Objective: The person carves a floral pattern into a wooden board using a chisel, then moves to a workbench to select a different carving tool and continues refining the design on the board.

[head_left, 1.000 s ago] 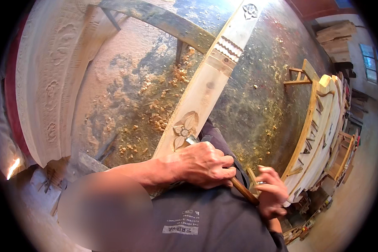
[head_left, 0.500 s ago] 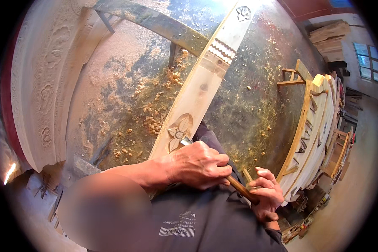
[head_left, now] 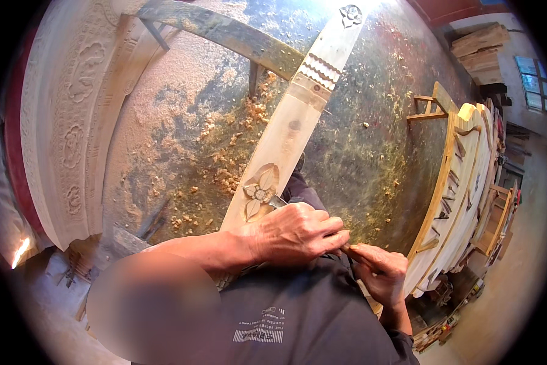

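A carving chisel rests with its steel blade at the edge of a carved flower on a long pale wooden board. My left hand is closed around the chisel just behind the blade, with the wrist low over the board's near end. At the rear of the tool, my right hand has its fingers closed on the handle, which is mostly hidden between the two hands. Farther up the board are zigzag bands and a second carved flower.
A grey wooden trestle meets the board's far part. Shavings litter the floor. Large carved panels stand at the left. On the right, a bench carries several carving tools, with a yellow block at its far end.
My right hand has shifted from a loose, raised-finger hold at the handle's end to a closed hold nearer my left hand. The chisel handle points less steeply downward; my left hand moved slightly right.
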`<state>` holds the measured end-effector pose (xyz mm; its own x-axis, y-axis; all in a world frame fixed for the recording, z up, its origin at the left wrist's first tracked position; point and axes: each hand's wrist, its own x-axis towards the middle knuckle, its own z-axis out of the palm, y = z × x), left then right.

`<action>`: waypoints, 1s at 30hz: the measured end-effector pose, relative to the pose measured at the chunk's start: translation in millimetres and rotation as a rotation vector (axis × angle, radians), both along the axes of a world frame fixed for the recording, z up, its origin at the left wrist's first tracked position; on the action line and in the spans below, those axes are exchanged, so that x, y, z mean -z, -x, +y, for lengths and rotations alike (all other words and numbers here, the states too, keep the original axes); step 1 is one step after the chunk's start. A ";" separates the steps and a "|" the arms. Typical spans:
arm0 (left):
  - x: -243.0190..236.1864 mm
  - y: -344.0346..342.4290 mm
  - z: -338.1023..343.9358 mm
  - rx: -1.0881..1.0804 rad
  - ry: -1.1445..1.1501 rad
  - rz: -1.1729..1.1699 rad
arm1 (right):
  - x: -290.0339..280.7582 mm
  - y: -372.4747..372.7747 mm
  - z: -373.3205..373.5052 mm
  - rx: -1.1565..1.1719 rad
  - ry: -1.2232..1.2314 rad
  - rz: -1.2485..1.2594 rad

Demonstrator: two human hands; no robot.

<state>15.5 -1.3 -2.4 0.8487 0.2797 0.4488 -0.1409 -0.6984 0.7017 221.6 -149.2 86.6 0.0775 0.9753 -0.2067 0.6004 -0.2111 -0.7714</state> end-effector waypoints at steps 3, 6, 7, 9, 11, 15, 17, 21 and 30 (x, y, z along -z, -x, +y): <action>2.7 -2.4 -0.9 -0.026 0.006 -0.003 | -0.4 -8.0 3.0 0.037 0.048 0.132; 2.2 -3.4 1.7 -0.046 0.012 0.017 | 0.8 -10.7 13.2 0.001 0.032 0.100; 2.2 -3.4 1.7 -0.052 0.013 0.031 | 1.9 -11.2 16.1 -0.004 0.027 0.099; 1.2 -3.7 1.9 -0.066 0.013 0.054 | 5.3 -14.7 19.7 -0.026 0.001 0.075; -0.4 -3.0 2.7 -0.082 0.011 0.075 | 4.3 -16.4 25.2 -0.031 0.017 0.065; -2.1 -4.2 5.7 -0.103 0.021 0.051 | 2.2 -25.2 31.1 -0.044 0.044 0.082; -4.0 -3.7 6.6 -0.122 0.028 0.057 | 1.5 -28.8 36.6 -0.050 0.083 0.099; -4.1 -4.0 9.5 -0.147 0.066 0.041 | -10.4 -32.0 60.7 -0.094 0.095 0.091; 1.8 -9.8 8.5 -0.211 0.062 0.038 | -2.1 -48.9 81.3 -0.151 0.147 0.129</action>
